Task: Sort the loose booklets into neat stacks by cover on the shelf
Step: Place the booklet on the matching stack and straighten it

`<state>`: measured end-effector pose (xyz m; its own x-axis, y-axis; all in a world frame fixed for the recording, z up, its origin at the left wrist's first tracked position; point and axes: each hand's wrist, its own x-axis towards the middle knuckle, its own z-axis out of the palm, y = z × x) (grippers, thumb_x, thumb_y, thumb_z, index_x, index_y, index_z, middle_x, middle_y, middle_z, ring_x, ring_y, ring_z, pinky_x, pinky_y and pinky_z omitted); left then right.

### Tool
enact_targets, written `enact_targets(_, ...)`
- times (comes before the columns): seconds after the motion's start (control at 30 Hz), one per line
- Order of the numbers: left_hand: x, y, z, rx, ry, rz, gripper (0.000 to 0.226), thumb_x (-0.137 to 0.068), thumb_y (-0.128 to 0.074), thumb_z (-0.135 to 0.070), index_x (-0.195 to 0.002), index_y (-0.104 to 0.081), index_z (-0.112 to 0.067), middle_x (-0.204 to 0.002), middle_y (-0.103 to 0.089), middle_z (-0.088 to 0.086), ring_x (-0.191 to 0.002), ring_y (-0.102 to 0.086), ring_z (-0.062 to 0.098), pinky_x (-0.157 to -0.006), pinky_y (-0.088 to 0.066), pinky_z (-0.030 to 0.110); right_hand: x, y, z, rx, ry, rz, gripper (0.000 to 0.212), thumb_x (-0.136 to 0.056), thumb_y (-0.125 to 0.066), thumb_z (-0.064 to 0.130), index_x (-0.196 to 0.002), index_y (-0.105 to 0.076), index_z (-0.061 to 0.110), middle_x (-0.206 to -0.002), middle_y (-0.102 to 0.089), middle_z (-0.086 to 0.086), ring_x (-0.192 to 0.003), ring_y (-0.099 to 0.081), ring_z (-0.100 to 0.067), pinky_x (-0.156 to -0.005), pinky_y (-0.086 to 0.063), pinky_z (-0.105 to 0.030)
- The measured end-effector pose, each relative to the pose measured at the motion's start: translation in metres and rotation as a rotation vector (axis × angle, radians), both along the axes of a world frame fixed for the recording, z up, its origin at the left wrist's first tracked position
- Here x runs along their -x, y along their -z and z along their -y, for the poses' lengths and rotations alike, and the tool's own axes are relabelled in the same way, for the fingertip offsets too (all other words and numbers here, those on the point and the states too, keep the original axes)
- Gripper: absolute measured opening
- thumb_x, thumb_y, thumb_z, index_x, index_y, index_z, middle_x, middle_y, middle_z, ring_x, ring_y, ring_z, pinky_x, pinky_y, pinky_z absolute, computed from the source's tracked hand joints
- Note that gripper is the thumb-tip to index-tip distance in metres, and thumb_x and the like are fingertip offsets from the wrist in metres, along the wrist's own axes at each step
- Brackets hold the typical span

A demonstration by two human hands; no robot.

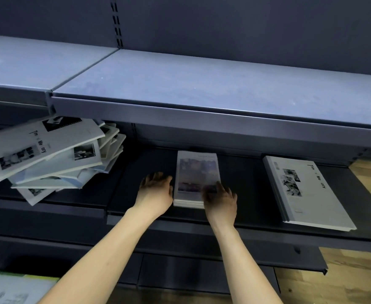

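Purple-tinted cover under the right hand (220,199), fingers spread flat on the near corner of the middle stack (196,178), pressing, gripping nothing. Left hand (156,189) slack and unclenched against the stack's left edge, squaring it.

Could skew the top booklets if pushed harder from one side than the other; could nudge the whole stack over the shelf (136,167) lip, so near the front edge.

Further right, well apart, a tidy black-and-white stack (305,189). Far left, a loose heap (48,154) of mixed booklets, tilted and overhanging, likely to slide when pulled from. Overhead, the upper shelf (202,88) crowding any lift. Lower left, more printed matter (15,290), blurred.
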<state>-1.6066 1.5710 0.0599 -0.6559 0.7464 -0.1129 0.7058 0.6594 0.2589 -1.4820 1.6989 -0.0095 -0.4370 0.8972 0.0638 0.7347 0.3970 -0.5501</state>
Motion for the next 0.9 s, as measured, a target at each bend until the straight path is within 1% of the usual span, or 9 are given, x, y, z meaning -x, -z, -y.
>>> enact_targets(0.1,-0.004,-0.002,0.005,-0.01,-0.018,-0.035,0.043,-0.102,-0.036,-0.029,-0.144,-0.039,-0.023,-0.147,-0.038,0.006,-0.133,-0.035,0.029,-0.109,-0.032,0.037,-0.003,-0.01,0.006,0.001,0.019,0.013,0.064,-0.094,-0.051,0.057,-0.146,-0.045,0.019,-0.15,-0.043,-0.012,-0.135,-0.036,-0.036,-0.107,-0.036,-0.043)
enact_targets(0.2,-0.006,-0.005,0.015,-0.016,-0.038,-0.088,0.045,-0.101,-0.038,-0.031,-0.146,-0.039,-0.023,-0.148,-0.038,0.007,-0.134,-0.035,0.03,-0.109,-0.033,0.039,-0.002,-0.027,0.017,0.013,-0.031,-0.022,0.07,-0.093,-0.053,0.059,-0.15,-0.038,0.022,-0.158,-0.03,-0.011,-0.145,-0.022,-0.035,-0.116,-0.027,-0.046)
enact_targets(0.27,-0.007,-0.007,0.023,-0.013,-0.065,-0.128,0.047,-0.1,-0.039,-0.033,-0.146,-0.038,-0.024,-0.148,-0.039,0.007,-0.134,-0.036,0.031,-0.108,-0.034,0.041,0.003,-0.038,0.025,0.019,-0.119,-0.042,0.069,-0.094,-0.052,0.057,-0.152,-0.035,0.024,-0.159,-0.029,-0.007,-0.147,-0.02,-0.029,-0.119,-0.023,-0.043)
enact_targets(0.4,-0.012,-0.015,0.046,-0.005,-0.164,-0.239,0.05,-0.097,-0.045,-0.039,-0.145,-0.041,-0.025,-0.143,-0.043,0.01,-0.131,-0.038,0.035,-0.109,-0.029,0.046,0.012,-0.054,0.044,-0.019,-0.298,-0.081,0.067,-0.094,-0.05,0.058,-0.151,-0.039,0.025,-0.156,-0.037,-0.003,-0.145,-0.029,-0.025,-0.119,-0.026,-0.045)
enact_targets(0.5,-0.016,-0.019,0.068,-0.007,-0.296,-0.34,0.054,-0.091,-0.048,-0.049,-0.14,-0.047,-0.024,-0.134,-0.052,0.01,-0.126,-0.042,0.035,-0.11,-0.027,0.051,0.014,-0.064,0.058,-0.025,-0.42,-0.056,0.068,-0.096,-0.046,0.06,-0.153,-0.036,0.025,-0.162,-0.028,-0.002,-0.15,-0.018,-0.024,-0.122,-0.016,-0.042)
enact_targets(0.57,-0.017,-0.02,0.082,-0.048,-0.358,-0.373,0.055,-0.088,-0.051,-0.051,-0.135,-0.052,-0.023,-0.13,-0.054,0.011,-0.126,-0.043,0.034,-0.108,-0.029,0.052,0.015,-0.069,0.068,-0.056,-0.514,-0.034,0.065,-0.098,-0.041,0.06,-0.154,-0.035,0.026,-0.163,-0.025,-0.004,-0.152,-0.013,-0.025,-0.122,-0.012,-0.042)
enact_targets(0.7,-0.017,-0.022,0.11,-0.098,-0.424,-0.386,0.056,-0.088,-0.051,-0.052,-0.135,-0.05,-0.022,-0.135,-0.051,0.009,-0.131,-0.038,0.031,-0.11,-0.028,0.05,0.023,-0.078,0.092,-0.042,-0.649,-0.027,0.06,-0.1,-0.039,0.057,-0.154,-0.033,0.031,-0.163,-0.023,-0.005,-0.152,-0.01,-0.028,-0.12,-0.011,-0.048)
enact_targets(0.8,-0.014,-0.022,0.134,-0.116,-0.489,-0.379,0.058,-0.091,-0.05,-0.052,-0.141,-0.045,-0.023,-0.142,-0.045,0.009,-0.136,-0.034,0.03,-0.113,-0.025,0.049,0.036,-0.084,0.113,-0.024,-0.725,-0.039,0.057,-0.101,-0.039,0.053,-0.154,-0.032,0.031,-0.163,-0.023,-0.004,-0.152,-0.007,-0.028,-0.121,-0.009,-0.046)
enact_targets(0.9,-0.007,-0.022,0.155,-0.13,-0.529,-0.388,0.056,-0.091,-0.05,-0.05,-0.139,-0.047,-0.021,-0.142,-0.046,0.01,-0.135,-0.036,0.029,-0.112,-0.027,0.048,0.048,-0.087,0.133,-0.009,-0.787,-0.049,0.056,-0.102,-0.039,0.05,-0.154,-0.032,0.03,-0.163,-0.025,-0.004,-0.152,-0.008,-0.028,-0.123,-0.008,-0.047)
